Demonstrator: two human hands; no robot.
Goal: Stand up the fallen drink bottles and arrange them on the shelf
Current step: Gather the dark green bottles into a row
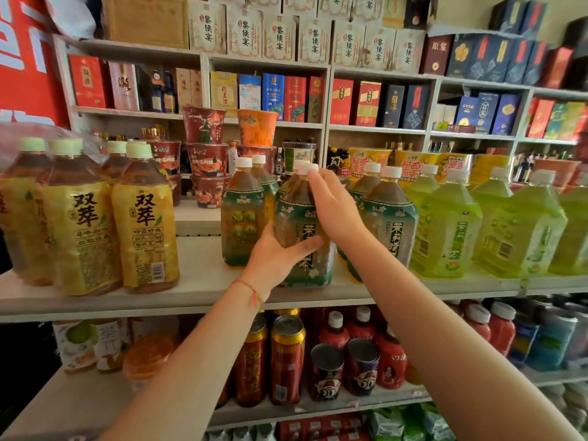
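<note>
Item: jasmine tea bottle (302, 246), dark brew, green label, white cap. Upright at the front edge of the middle shelf (203, 291), between an olive-label bottle (243, 218) on its left and a matching green-label bottle (389, 218) on its right.

Handling: left hand (273, 259) wraps the lower body, thumb across the label; right hand (334, 208) curls around the neck and shoulder just below the cap. Judged a two-point hold, one hand steadying the base and the other guiding the top, to seat the bottle square in its row.

Adjacent stock: yellow-label tea bottles (144, 218) toward the shelf's left end; pale green bottles (445, 227) toward the right end. Noodle cups (206, 154) stacked behind. Cans and red bottles (286, 361) on the shelf below.

Obscured: the right palm covers the bottle's upper right side; the rear rows are mostly hidden by the front ones; the right end is blurred. No bottle lying on its side can be made out.
</note>
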